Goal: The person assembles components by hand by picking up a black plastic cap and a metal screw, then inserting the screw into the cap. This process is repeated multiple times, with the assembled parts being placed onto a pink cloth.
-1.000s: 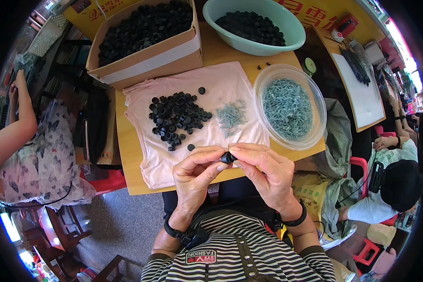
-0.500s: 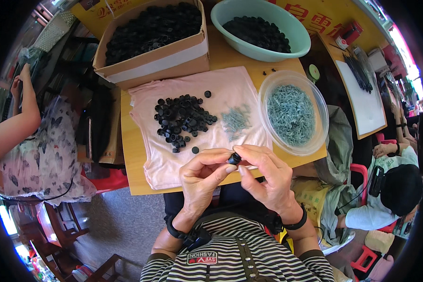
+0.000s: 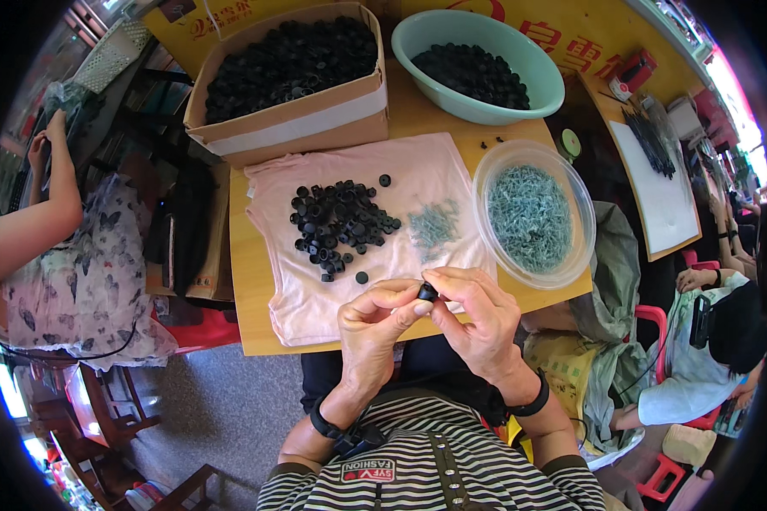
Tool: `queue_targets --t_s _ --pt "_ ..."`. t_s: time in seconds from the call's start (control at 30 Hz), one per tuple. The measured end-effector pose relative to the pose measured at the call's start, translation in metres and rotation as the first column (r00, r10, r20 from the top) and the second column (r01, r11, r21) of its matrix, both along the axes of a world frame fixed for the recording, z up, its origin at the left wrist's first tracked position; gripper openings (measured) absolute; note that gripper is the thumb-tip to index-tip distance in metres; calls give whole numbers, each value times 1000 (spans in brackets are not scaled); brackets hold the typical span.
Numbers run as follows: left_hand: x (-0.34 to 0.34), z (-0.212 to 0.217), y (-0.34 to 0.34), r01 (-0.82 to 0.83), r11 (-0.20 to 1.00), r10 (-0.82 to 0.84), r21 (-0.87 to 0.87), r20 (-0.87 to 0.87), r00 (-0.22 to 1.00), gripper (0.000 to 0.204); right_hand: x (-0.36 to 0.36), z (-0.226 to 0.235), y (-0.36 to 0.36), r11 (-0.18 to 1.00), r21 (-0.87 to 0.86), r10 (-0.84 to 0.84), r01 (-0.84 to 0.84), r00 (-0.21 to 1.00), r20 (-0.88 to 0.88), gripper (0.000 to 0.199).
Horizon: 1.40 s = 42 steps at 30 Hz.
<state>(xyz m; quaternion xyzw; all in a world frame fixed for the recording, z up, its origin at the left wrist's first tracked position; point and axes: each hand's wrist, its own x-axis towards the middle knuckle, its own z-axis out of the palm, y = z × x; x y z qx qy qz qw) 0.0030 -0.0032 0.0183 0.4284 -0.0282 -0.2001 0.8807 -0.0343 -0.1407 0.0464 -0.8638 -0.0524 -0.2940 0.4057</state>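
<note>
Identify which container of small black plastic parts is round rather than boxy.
The pale green round plastic bowl at the table's far edge; the other holder, the brown cardboard box left of it, is rectangular.

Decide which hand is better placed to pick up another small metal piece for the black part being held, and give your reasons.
Probably the right hand. The loose metal pieces and the clear bowl lie on its side, while the left hand also pinches the small black part and could hold it.
</note>
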Motion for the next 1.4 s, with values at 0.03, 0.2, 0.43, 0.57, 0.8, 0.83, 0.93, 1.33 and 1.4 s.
queue_targets --t_s 0.03,0.2,0.43,0.57,0.8,0.83,0.93,1.33,1.4 --pt "0 0 0 -1 1000 1 -3 3 1000 16 1 -2 0 1000 5 13 -13 1000 13 37" --pt "4 0 0 -24 1000 24 13 -16 1000 14 8 -2 -1 1000 -12 25 -24 999 38 36" --pt "33 -6 3 -11 988 -7 155 120 993 16 37 17 -16 995 -103 -1 -14 989 -145 24" --pt "50 7 21 -225 898 85 378 352 932 23 97 50 -58 957 -100 -283 272 952 -119 23" --pt "49 0 40 -254 833 92 492 329 940 18 167 40 -126 827 -296 -523 478 847 -96 28" --pt "50 -1 43 -248 755 -73 607 454 888 19 161 39 -122 810 -325 -537 489 841 -72 27" --pt "48 -7 45 -197 646 -309 738 488 816 24 138 43 -87 872 -322 -426 367 895 -131 26" --pt "34 -30 24 -384 476 -540 791 608 583 23 102 -4 -40 963 -240 -198 123 927 -320 9" --pt "33 -32 23 -393 453 -515 800 595 618 23 128 -25 -37 959 -279 -134 54 952 -275 12"
